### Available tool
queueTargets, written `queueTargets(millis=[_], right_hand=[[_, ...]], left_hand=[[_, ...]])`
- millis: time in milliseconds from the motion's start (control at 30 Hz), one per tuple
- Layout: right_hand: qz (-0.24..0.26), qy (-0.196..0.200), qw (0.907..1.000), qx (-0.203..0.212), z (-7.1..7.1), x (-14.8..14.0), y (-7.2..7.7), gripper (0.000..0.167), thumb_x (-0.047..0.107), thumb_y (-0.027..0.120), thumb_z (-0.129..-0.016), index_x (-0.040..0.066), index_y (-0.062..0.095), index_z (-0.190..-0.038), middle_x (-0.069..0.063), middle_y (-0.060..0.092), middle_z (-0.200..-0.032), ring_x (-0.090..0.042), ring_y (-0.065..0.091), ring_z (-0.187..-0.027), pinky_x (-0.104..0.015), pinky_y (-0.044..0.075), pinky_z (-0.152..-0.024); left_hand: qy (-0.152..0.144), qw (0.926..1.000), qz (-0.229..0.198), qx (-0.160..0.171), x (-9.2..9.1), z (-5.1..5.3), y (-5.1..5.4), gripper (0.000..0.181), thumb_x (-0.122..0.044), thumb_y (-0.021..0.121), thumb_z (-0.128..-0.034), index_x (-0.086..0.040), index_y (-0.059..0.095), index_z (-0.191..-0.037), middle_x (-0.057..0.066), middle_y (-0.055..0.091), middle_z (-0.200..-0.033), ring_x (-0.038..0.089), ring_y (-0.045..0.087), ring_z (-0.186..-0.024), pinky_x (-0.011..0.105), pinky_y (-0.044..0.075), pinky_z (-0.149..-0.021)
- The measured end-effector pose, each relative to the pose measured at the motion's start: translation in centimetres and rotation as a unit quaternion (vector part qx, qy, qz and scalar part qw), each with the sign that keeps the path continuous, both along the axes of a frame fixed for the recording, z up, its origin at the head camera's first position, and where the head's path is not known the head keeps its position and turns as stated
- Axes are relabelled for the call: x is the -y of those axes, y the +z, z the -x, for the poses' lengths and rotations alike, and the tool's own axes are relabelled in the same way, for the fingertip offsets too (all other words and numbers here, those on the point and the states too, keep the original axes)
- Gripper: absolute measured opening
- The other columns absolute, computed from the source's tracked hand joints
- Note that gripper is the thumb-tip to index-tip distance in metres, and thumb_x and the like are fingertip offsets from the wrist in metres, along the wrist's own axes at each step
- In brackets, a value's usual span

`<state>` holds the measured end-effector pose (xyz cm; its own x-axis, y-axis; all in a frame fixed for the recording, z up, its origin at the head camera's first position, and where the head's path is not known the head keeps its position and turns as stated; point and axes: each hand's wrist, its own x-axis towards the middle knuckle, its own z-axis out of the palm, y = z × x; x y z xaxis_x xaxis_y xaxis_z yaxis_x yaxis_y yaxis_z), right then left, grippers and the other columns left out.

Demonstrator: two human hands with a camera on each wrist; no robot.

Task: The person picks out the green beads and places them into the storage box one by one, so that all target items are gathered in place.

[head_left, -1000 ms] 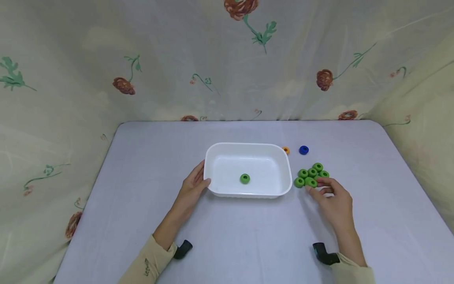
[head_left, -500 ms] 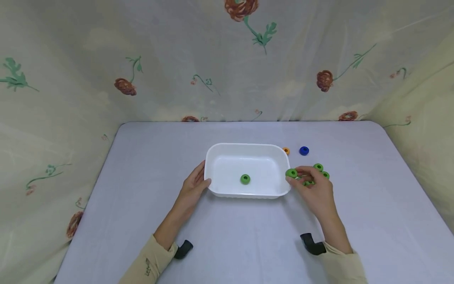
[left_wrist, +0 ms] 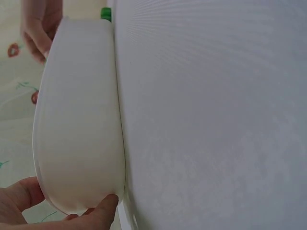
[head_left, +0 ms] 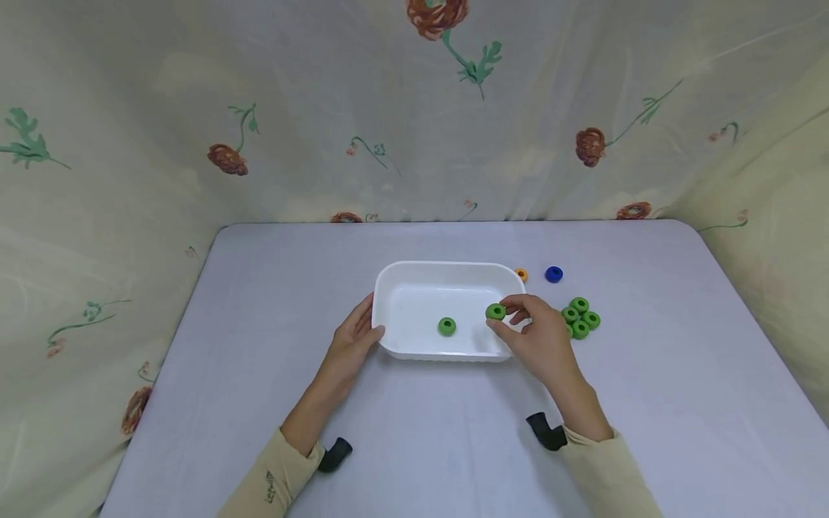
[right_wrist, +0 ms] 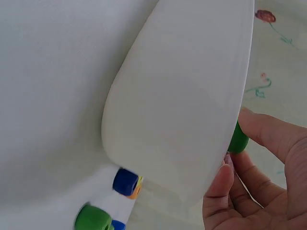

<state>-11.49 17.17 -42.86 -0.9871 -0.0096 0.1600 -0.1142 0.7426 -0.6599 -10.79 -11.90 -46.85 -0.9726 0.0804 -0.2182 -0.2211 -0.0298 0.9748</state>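
A white plastic tray [head_left: 414, 306] stands on the table, one green bead [head_left: 447, 332] lying inside it. At its left end my left hand [head_left: 350, 342] grips the tray, thumb at the rim and fingers along the outer wall. My right hand [head_left: 540, 338] pinches another green bead [head_left: 491, 314] between thumb and fingers, above the right part of the tray. In the right wrist view the tray wall partly hides this held bead [right_wrist: 238, 140]. A cluster of several green beads [head_left: 580, 329] sits on the table to the tray's right, partly covered by the right hand.
Behind the tray's right corner lies an orange bead [head_left: 522, 274], partly hidden by the rim. A blue bead [head_left: 553, 274] is just right of it. The table [head_left: 291, 273] has a white cover, and a flowered cloth [head_left: 311, 144] hangs behind it.
My right hand has lifted one green bead from the cluster and carried it left over the tray. The left hand and the tray have stayed in place.
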Motion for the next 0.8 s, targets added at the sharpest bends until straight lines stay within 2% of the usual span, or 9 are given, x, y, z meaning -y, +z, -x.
queueTargets(millis=[233, 433, 600, 800], right_hand=[[-0.015, 0.04, 0.9985, 0.033, 0.8, 1.4, 0.1, 0.035, 0.02, 0.08, -0.085, 0.004, 0.068, -0.115, -0.013, 0.072, -0.106, -0.026, 0.066, -0.092, -0.031, 0.052, -0.075], [-0.03, 0.073, 0.9959, 0.044, 1.6, 1.9, -0.3, 0.031, 0.019, 0.079, -0.086, 0.004, 0.069, -0.111, -0.012, 0.071, -0.102, -0.025, 0.065, -0.09, -0.031, 0.051, -0.075], [-0.055, 0.067, 0.9931, 0.079, 2.2, 2.3, -0.5, 0.028, 0.019, 0.078, -0.085, 0.003, 0.069, -0.106, -0.012, 0.07, -0.097, -0.023, 0.062, -0.083, -0.03, 0.049, -0.071], [-0.088, 0.061, 0.9845, 0.139, 2.8, 2.8, -0.6, 0.029, 0.02, 0.077, -0.086, 0.003, 0.069, -0.108, -0.013, 0.071, -0.101, -0.023, 0.061, -0.085, -0.033, 0.052, -0.073]], left_hand=[[0.001, 1.0, 0.0, 0.003, -0.1, 0.0, 0.0, 0.065, -0.008, 0.055, -0.0995, -0.016, 0.03, -0.159, 0.006, 0.028, -0.166, 0.022, 0.028, -0.155, 0.036, 0.031, -0.126], [0.004, 1.0, 0.002, -0.001, -0.1, 0.1, -0.1, 0.064, -0.008, 0.054, -0.0996, -0.016, 0.03, -0.159, 0.006, 0.027, -0.166, 0.021, 0.028, -0.155, 0.035, 0.031, -0.126], [0.0, 0.9998, 0.007, -0.019, -0.3, 0.0, 0.0, 0.066, -0.005, 0.051, -0.0996, -0.014, 0.026, -0.16, 0.005, 0.024, -0.168, 0.02, 0.025, -0.156, 0.034, 0.029, -0.127], [0.001, 0.9994, 0.002, -0.036, -0.4, 0.0, 0.1, 0.07, -0.001, 0.051, -0.0975, -0.015, 0.023, -0.161, 0.004, 0.022, -0.168, 0.019, 0.023, -0.156, 0.035, 0.027, -0.128]])
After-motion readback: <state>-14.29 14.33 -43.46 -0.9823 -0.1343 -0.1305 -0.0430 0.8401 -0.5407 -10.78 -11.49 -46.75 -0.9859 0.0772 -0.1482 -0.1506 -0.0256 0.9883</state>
